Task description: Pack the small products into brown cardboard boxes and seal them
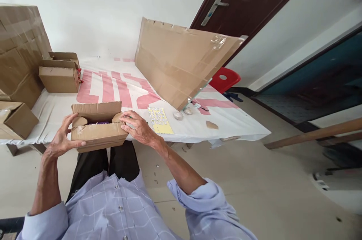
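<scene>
A small open cardboard box (97, 132) sits at the near edge of the table, its flaps up and something purple inside. My left hand (60, 138) grips the box's left end, thumb on the front face and fingers behind. My right hand (138, 126) holds the right end, fingers curled over the side flap. Just right of the box lies a yellow sticker sheet (160, 121).
A table with a white and pink cloth (118, 89) carries other cardboard boxes (60, 76) at the left and a big flat cardboard sheet (181, 62) leaning at the back. Tape rolls (178, 115) lie near it. A red stool (224, 78) and a dark door (243, 2) stand beyond.
</scene>
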Motion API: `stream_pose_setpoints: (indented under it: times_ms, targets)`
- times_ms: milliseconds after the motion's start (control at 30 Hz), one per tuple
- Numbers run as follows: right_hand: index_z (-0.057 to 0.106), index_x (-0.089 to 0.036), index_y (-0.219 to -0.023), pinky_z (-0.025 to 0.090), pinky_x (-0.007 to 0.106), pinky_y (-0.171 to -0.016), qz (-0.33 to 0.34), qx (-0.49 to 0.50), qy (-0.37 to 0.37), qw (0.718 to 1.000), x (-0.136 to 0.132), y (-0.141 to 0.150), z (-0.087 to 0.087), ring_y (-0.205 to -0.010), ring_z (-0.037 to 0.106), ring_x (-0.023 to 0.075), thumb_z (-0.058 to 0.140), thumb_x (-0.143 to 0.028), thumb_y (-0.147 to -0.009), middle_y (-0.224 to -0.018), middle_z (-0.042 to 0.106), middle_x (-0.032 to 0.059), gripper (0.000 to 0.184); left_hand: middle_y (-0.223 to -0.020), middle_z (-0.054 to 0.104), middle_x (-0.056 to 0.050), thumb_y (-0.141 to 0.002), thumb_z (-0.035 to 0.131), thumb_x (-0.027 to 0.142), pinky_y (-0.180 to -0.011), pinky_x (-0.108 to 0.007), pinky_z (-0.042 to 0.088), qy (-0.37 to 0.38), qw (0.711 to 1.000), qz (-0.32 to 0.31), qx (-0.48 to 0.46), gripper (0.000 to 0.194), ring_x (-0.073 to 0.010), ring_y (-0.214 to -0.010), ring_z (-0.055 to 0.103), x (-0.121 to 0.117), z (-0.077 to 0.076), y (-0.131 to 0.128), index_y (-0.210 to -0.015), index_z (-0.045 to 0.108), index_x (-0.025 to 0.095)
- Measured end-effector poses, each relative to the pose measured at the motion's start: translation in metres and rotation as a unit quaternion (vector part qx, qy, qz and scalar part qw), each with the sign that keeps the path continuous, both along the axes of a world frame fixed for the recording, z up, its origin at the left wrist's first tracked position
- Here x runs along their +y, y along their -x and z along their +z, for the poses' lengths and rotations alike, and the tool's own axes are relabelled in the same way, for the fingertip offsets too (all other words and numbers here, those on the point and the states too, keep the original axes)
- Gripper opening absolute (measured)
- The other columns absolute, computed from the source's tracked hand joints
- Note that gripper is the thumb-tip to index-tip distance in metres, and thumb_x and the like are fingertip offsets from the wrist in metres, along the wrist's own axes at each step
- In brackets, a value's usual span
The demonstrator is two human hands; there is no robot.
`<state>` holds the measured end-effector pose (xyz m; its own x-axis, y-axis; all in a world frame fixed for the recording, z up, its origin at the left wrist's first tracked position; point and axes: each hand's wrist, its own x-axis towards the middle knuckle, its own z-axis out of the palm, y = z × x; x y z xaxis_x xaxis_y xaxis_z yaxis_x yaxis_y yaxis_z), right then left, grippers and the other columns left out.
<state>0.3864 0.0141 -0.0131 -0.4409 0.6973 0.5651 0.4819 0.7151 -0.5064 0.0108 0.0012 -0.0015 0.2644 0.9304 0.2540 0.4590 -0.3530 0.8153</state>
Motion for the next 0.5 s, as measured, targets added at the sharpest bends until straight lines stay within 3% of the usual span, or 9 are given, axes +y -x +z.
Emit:
stream_pose_setpoints:
  times_ms: [100, 300, 500]
  targets:
    - [0.079, -0.027, -0.122, 0.061, 0.050, -0.110, -0.011, 0.038, 0.021, 0.999, -0.001, -0.001, 0.002, -0.122, 0.070, 0.0288, 0.067, -0.034, -0.109, -0.127, 0.074, 0.0107, 0.019, -0.177, 0.041, -0.018, -0.069, 0.098, 0.075, -0.122, -0.062, 0.057, -0.001, 1.000, -0.002, -0.001, 0.119, -0.0508, -0.166, 0.041, 0.001, -0.003, 0.000, -0.169, 0.050, 0.030]
    - [0.074, -0.025, -0.109, 0.061, 0.038, -0.089, -0.030, 0.114, 0.111, 0.987, -0.003, 0.005, 0.010, -0.092, 0.070, 0.0214, 0.067, -0.037, -0.104, -0.098, 0.075, 0.0034, 0.015, -0.178, 0.038, -0.018, -0.071, 0.099, 0.068, -0.121, -0.063, 0.057, -0.001, 1.000, -0.019, 0.005, 0.120, -0.0499, -0.167, 0.039, 0.001, -0.009, 0.003, -0.172, 0.046, 0.032]
    - [0.074, -0.025, -0.103, 0.061, 0.037, -0.088, -0.042, 0.142, 0.141, 0.979, -0.005, 0.005, 0.017, -0.091, 0.071, 0.0213, 0.071, -0.041, -0.099, -0.096, 0.077, 0.0023, 0.017, -0.178, 0.036, -0.018, -0.072, 0.099, 0.059, -0.121, -0.060, 0.058, 0.003, 0.999, -0.033, -0.019, 0.119, -0.0487, -0.168, 0.039, -0.003, -0.018, 0.005, -0.174, 0.044, 0.032]
